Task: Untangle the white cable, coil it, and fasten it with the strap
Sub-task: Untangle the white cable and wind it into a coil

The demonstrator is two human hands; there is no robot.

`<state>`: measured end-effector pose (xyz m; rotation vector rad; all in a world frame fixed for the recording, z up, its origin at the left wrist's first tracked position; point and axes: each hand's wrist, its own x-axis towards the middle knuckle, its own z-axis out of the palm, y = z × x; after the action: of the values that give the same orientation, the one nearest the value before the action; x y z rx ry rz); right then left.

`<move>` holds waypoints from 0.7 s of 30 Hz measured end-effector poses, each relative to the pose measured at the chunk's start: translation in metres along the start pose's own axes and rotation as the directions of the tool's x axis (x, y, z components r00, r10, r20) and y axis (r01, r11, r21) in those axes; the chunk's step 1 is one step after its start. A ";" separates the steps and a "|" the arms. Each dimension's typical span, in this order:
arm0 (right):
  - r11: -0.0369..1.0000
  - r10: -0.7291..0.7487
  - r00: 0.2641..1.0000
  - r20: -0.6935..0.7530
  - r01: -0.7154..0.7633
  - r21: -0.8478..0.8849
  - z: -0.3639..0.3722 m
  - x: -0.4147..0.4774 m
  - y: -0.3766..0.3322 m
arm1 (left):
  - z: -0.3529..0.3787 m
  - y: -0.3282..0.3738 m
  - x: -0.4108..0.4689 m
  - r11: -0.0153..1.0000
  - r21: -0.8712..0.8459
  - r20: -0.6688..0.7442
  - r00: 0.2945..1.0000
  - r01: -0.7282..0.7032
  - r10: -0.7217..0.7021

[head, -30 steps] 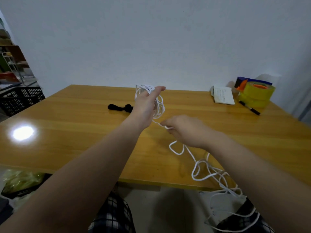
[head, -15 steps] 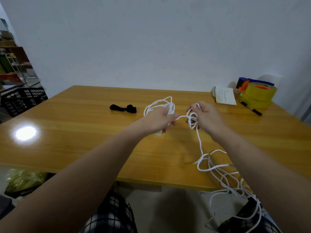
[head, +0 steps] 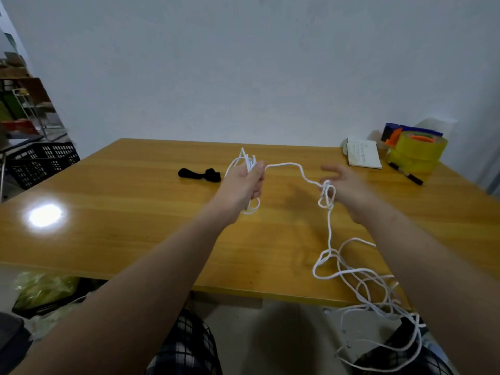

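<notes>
Cable (head: pixel 286 165), white, part-coiled in clenched left hand (head: pixel 243 185), knotted at open right hand (head: pixel 345 189).

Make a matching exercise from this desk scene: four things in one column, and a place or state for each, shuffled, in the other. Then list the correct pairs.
Things
1. thin white cable
2. black fabric strap
3. black marker pen
4. small white notebook

Places or states
A. lying loose on the wooden table, beyond the left hand
B. partly coiled in the left hand, the rest trailing off the table's near edge
C. flat near the wall, left of the yellow tape rolls
D. on the table in front of the yellow tape rolls

Pairs: 1-B, 2-A, 3-D, 4-C
</notes>
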<state>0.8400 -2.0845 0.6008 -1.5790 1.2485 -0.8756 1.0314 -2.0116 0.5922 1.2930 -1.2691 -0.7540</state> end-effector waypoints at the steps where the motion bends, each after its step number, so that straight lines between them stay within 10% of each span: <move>1: 0.995 -0.083 0.996 -0.045 0.085 0.053 0.000 -0.002 -0.008 | -0.001 0.000 0.002 1.000 0.018 -0.006 1.000 0.013 -0.013; 6: 0.923 -0.192 0.912 0.362 0.043 0.382 0.004 -0.020 -0.046 | 0.006 -0.003 0.005 0.988 0.153 0.009 0.999 0.030 -0.032; 10: 0.990 -0.131 0.932 0.336 0.143 -0.011 0.025 -0.027 -0.055 | 0.021 0.001 0.001 0.973 0.230 -0.024 1.000 0.020 -0.015; 14: 0.910 -0.279 0.937 0.210 0.328 -0.253 0.038 -0.022 -0.040 | 0.021 0.009 -0.002 0.998 -0.046 -0.068 0.996 0.049 -0.052; 21: 0.427 -0.525 0.764 0.374 0.617 -0.661 0.011 -0.029 -0.044 | 0.021 0.015 -0.003 0.865 -0.444 -0.044 0.959 0.233 -0.281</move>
<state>0.8576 -2.0511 0.6393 -2.8415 1.0251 -0.6439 1.0073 -2.0110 0.6017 1.1224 -0.7834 -1.0754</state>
